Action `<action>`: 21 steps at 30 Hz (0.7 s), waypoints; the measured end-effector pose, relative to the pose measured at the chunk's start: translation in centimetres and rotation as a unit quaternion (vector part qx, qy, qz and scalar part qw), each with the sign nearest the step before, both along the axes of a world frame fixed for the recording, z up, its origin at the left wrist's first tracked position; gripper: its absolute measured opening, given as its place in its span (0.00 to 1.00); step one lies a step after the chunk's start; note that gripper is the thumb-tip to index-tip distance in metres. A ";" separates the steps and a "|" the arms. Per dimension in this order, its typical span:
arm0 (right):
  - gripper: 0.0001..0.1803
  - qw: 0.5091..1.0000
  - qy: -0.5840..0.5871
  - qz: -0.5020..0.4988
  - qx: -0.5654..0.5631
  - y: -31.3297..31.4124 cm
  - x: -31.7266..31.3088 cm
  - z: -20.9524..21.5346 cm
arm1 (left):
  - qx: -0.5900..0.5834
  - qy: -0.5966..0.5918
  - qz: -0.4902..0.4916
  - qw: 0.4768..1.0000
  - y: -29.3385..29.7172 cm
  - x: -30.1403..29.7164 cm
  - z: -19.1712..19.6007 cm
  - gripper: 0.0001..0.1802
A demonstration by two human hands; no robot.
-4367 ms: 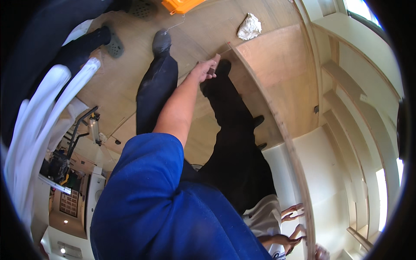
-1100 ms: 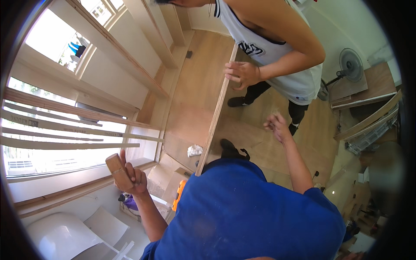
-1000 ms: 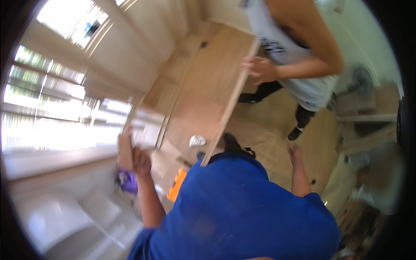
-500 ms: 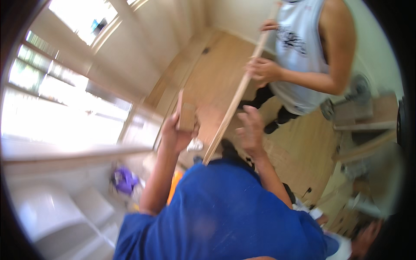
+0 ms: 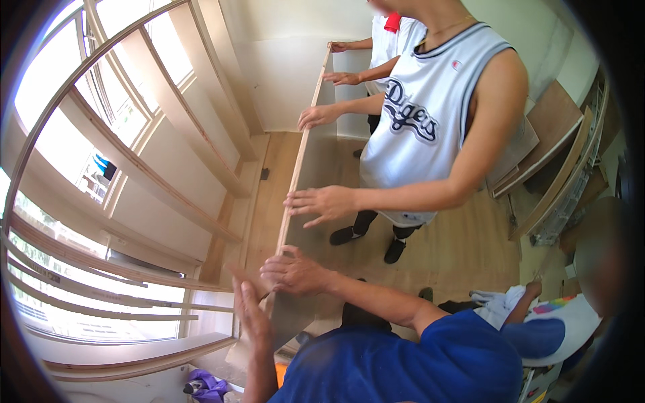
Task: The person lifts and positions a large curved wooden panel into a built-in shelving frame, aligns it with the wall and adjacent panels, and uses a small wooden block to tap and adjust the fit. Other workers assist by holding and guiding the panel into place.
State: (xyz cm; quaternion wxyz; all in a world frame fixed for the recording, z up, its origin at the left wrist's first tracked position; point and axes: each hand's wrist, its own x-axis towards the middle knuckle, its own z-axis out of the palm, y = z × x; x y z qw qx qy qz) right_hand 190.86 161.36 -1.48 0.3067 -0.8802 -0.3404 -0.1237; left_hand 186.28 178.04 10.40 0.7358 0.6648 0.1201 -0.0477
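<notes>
A room with tall windows (image 5: 121,134) and a wood floor (image 5: 457,248) is shown. A long panel (image 5: 302,161) is held upright on edge. Its near top edge is gripped by the right hand (image 5: 292,274); the left hand (image 5: 250,316) is laid flat, fingers apart, against its face. Co-workers' hands (image 5: 322,201) steady it farther along. Tipping is judged likely if support is uneven; fingers could be pinched.

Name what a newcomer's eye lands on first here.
A long wooden panel stands on edge down the middle, running away toward the far wall. The person's left hand and right hand hold its near end, while a co-worker in a white sleeveless shirt steadies it from the right.
</notes>
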 end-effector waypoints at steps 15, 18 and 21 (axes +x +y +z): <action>0.39 0.992 0.035 -0.088 -0.086 -11.1 17.2 -0.9 | 0.233 -0.102 0.191 0.948 1.7 3.8 -10.5 0.34; 0.39 0.987 0.016 -0.144 -0.073 -13.0 20.2 -2.1 | 0.227 -0.064 0.201 0.951 2.3 5.2 -10.2 0.35; 0.39 0.986 0.021 -0.148 -0.077 -14.7 23.3 -2.8 | 0.188 0.003 0.269 0.945 2.8 6.4 -9.6 0.35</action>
